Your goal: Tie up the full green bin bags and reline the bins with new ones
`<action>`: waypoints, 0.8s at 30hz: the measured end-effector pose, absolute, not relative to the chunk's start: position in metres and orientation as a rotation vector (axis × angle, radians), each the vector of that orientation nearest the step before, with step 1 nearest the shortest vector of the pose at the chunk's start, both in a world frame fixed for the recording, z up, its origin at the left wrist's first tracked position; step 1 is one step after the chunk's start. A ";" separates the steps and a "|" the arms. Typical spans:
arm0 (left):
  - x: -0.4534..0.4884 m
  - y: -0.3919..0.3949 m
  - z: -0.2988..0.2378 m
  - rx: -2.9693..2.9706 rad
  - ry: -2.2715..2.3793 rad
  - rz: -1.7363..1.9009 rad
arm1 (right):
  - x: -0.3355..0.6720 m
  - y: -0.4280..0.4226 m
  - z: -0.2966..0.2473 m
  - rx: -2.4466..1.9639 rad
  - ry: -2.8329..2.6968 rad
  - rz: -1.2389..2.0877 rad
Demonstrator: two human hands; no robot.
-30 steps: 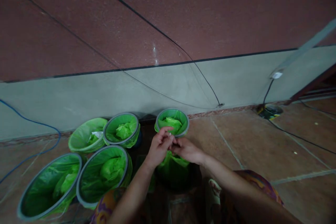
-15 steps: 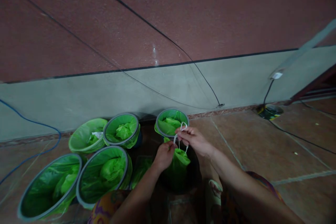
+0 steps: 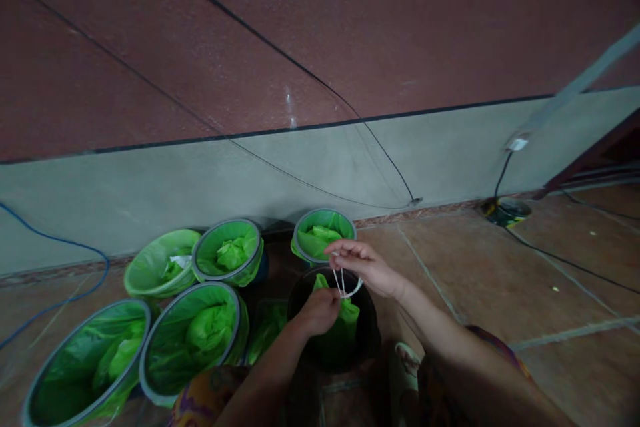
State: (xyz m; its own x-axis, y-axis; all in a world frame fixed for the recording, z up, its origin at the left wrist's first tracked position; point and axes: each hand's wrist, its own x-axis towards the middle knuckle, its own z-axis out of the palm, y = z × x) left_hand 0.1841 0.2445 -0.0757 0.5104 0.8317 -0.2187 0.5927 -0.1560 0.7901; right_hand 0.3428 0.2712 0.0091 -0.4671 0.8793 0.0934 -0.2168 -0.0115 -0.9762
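A green plastic bag (image 3: 336, 333) stands inside a dark bin (image 3: 369, 320) in front of me. White string (image 3: 338, 280) runs up from the bag's gathered top. My left hand (image 3: 323, 310) is closed on the string just above the bag. Higher and to the right, my right hand (image 3: 367, 265) pinches the upper part of the string, thumb and fingers together, and a loop hangs below it. My left hand partly hides the bag's neck.
Several bins with green liners stand on the left, among them a grey-rimmed bin (image 3: 193, 340) and a light green bin (image 3: 163, 263). Another lined bin (image 3: 324, 235) is by the wall. A blue cable (image 3: 103, 273) lies left; a black cable (image 3: 560, 263) crosses the tiles at right.
My left hand has moved down toward the bag's neck, away from my right hand. The string between the hands is now drawn out longer. The view has shifted slightly.
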 end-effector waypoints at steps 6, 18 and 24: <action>0.196 0.233 -0.081 1.826 1.255 0.372 | 0.333 0.276 0.005 -0.711 -1.363 1.615; 0.175 0.258 -0.094 1.488 1.428 0.559 | 0.335 0.259 -0.053 -1.672 -2.424 0.955; 0.171 0.259 -0.092 1.400 1.407 0.596 | 0.336 0.251 -0.033 -1.676 -2.677 0.905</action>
